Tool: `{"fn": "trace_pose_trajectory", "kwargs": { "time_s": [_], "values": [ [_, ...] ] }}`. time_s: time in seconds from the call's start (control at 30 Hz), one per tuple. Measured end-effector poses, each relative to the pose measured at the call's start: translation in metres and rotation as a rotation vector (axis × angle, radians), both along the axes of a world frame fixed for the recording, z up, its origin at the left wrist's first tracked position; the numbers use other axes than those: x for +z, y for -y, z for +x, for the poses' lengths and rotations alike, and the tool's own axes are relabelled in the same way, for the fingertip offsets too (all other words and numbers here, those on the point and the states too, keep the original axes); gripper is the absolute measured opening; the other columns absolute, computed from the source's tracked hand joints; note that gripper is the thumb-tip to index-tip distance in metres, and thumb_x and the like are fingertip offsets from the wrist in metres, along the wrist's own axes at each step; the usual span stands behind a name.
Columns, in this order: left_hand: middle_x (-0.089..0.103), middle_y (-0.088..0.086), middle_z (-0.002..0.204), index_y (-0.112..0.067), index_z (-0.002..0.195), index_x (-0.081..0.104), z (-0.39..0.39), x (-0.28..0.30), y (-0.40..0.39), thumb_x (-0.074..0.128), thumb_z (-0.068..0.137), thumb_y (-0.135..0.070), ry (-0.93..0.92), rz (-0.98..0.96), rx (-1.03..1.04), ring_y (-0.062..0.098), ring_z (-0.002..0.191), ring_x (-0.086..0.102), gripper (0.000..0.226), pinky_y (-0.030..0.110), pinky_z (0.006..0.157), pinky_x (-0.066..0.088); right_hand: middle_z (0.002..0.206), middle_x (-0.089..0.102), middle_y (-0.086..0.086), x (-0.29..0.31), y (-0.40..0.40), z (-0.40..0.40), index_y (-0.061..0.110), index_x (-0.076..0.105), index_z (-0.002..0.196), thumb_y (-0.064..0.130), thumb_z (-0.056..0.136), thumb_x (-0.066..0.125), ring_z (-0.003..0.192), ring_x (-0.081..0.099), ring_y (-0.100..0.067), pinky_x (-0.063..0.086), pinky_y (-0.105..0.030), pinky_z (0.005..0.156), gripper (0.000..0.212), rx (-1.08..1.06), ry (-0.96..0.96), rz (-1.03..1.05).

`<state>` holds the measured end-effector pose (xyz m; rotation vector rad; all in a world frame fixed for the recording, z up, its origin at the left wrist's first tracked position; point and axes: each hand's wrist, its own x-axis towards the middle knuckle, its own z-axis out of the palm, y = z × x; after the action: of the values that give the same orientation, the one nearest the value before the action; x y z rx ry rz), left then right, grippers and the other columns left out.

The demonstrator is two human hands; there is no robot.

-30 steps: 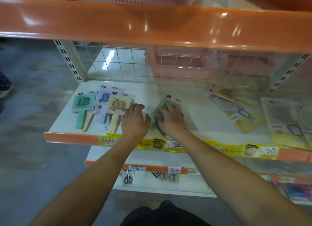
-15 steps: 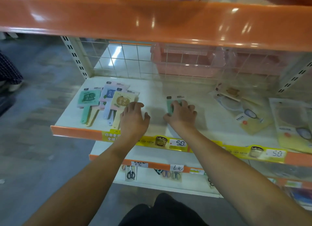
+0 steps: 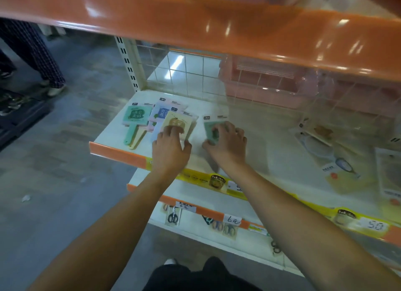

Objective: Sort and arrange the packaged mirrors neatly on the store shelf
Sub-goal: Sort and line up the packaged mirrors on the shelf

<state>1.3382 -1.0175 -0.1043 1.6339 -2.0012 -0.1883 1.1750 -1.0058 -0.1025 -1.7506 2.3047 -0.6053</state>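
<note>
Several packaged hand mirrors lie fanned on the left of the white shelf (image 3: 112, 136): a green one (image 3: 136, 117), a blue one (image 3: 163, 113) and a yellow one (image 3: 177, 122) on top. My left hand (image 3: 171, 148) rests its fingers on the yellow mirror's lower part. Just right of it, my right hand (image 3: 227, 142) grips a separate green packaged mirror (image 3: 211, 129), fingers curled over its face; the hand hides its lower half.
More packaged mirrors (image 3: 338, 160) lie loosely at the shelf's right. Pink baskets (image 3: 267, 80) stand behind a wire grid at the back. An orange shelf edge (image 3: 195, 23) overhangs above. Scissors (image 3: 173, 217) hang below. A person's legs (image 3: 43, 58) stand at the left.
My right hand turned the green mirror upright and shifted it left toward the fanned pile. My left hand slid forward onto the yellow mirror. The view shifted right and down.
</note>
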Motion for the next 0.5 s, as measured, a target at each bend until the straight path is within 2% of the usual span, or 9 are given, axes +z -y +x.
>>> {"fn": "trace_pose_trajectory", "kwargs": {
  "time_s": [0.17,0.33,0.5],
  "values": [
    [0.058,0.012,0.117,-0.010,0.114,0.057,0.058,0.000,0.006,0.058,0.086,-0.028,-0.013,-0.007,0.082,0.035,0.103,0.055,0.033,0.044,0.082,0.045,0.134,0.046,0.002,0.008,0.028,0.061,0.023,0.059,0.112,0.049,0.075,0.064,0.120,0.036,-0.034,0.033,-0.040,0.098,0.046,0.101,0.026,-0.068],
    [0.057,0.012,0.115,-0.010,0.114,0.057,0.113,0.007,0.018,0.059,0.084,-0.024,-0.007,0.000,0.152,0.035,0.101,0.055,0.033,0.044,0.082,0.043,0.137,0.045,0.002,0.011,0.053,0.124,0.026,0.058,0.113,0.045,0.076,0.066,0.124,0.036,-0.033,0.034,-0.040,0.099,0.042,0.172,0.053,-0.125],
    [0.055,0.003,0.125,-0.016,0.120,0.055,0.146,0.006,0.028,0.054,0.089,-0.030,-0.010,0.032,0.185,0.029,0.108,0.055,0.034,0.040,0.088,0.039,0.132,0.046,0.002,0.003,0.071,0.166,0.025,0.057,0.115,0.049,0.082,0.063,0.121,0.038,-0.030,0.035,-0.040,0.098,0.042,0.198,0.000,-0.115]
  ]
}}
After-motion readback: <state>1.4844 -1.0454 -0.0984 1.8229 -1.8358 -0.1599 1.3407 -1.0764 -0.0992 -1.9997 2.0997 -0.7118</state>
